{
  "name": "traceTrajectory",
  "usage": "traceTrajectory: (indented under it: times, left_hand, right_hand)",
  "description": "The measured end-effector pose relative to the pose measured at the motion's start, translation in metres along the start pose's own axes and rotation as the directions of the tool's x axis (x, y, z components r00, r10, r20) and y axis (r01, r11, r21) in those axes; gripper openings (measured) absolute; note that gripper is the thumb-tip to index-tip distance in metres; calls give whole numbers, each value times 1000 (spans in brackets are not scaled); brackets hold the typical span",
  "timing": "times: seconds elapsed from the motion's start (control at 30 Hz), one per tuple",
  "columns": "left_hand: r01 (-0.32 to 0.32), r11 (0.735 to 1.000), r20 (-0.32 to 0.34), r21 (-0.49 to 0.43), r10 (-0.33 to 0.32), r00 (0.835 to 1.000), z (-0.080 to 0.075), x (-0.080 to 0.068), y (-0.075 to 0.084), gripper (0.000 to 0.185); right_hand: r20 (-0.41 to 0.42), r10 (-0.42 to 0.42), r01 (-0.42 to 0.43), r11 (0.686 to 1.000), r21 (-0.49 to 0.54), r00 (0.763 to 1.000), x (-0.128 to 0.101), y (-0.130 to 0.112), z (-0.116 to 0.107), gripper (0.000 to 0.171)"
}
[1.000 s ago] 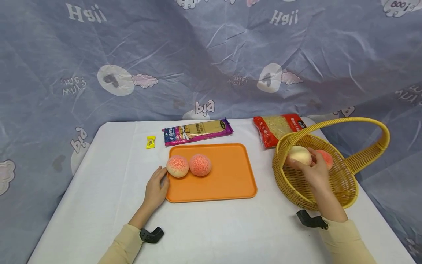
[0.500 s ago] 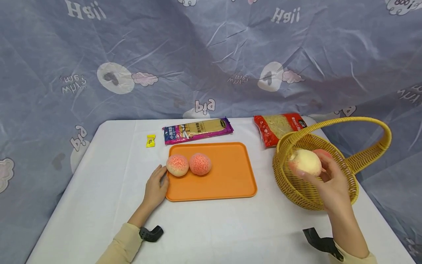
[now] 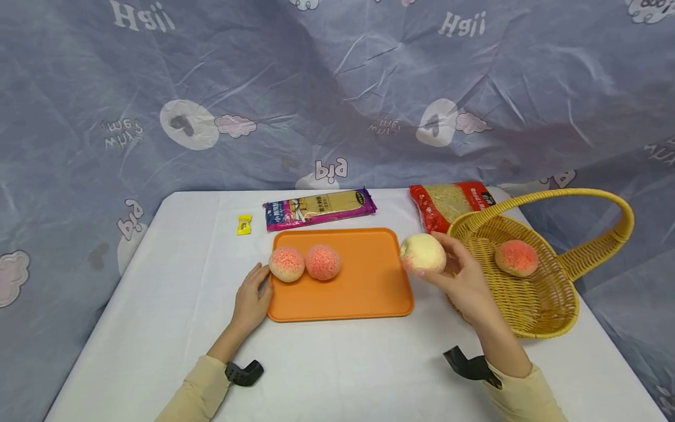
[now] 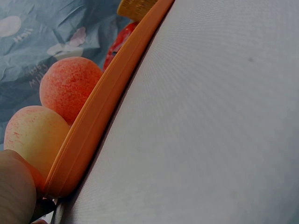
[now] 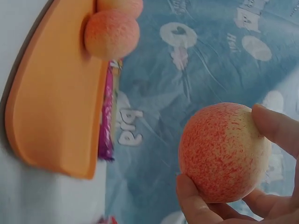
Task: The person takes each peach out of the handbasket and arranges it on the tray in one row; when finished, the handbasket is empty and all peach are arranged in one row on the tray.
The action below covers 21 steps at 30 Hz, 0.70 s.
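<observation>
My right hand (image 3: 464, 282) holds a pale yellow and pink peach (image 3: 423, 253) between thumb and fingers, over the right edge of the orange tray (image 3: 369, 287). In the right wrist view this peach (image 5: 224, 154) shows its red-speckled side. Two more peaches, one paler (image 3: 287, 264) and one redder (image 3: 323, 262), lie side by side at the tray's left. My left hand (image 3: 252, 300) rests at the tray's left rim, fingers extended beside the paler peach. Another peach (image 3: 517, 258) lies inside the yellow wicker basket (image 3: 532, 325) at the right.
Behind the tray lies a purple-ended noodle packet (image 3: 319, 210), with a small yellow wrapped candy (image 3: 244, 224) to its left. A red packet (image 3: 448, 202) sits behind the basket, whose tall handle (image 3: 596, 196) arches over its right side. A printed grey-blue cloth (image 3: 337, 94) hangs behind the table.
My right hand has lifted the peach out of the basket and carried it left to the tray's right edge. My left hand has stayed at the tray's left rim.
</observation>
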<state>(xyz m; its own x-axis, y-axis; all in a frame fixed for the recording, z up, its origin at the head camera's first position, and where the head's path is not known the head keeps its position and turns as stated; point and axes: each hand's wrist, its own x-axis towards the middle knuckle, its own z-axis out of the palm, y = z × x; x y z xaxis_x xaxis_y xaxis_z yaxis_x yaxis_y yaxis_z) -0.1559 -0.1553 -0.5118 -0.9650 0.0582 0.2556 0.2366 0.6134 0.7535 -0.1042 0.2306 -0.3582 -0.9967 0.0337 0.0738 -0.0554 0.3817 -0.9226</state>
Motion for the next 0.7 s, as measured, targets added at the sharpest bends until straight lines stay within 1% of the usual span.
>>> traceTrajectory:
  times: [0.17,0.37,0.5,0.7]
  left_hand:
    - [8,1000,7,3,-8,1000,-1,0,0,42]
    - [-16,1000,-20,16,16,1000,2,-1,0,41]
    - [-4,1000,-11,8,5,1000,2,0,1,41]
    - [6,1000,-10,-1,-6,1000,0,0,1,42]
  right_hand:
    - [81,34,-34,999,-2,996,25,5,27,72]
    - [143,66,-60,997,-44,988,50,20,57,73]
    - [180,98,-87,994,-70,979,61,28,74,73]
    - [202,155,-134,984,-115,967,70,38,90,75]
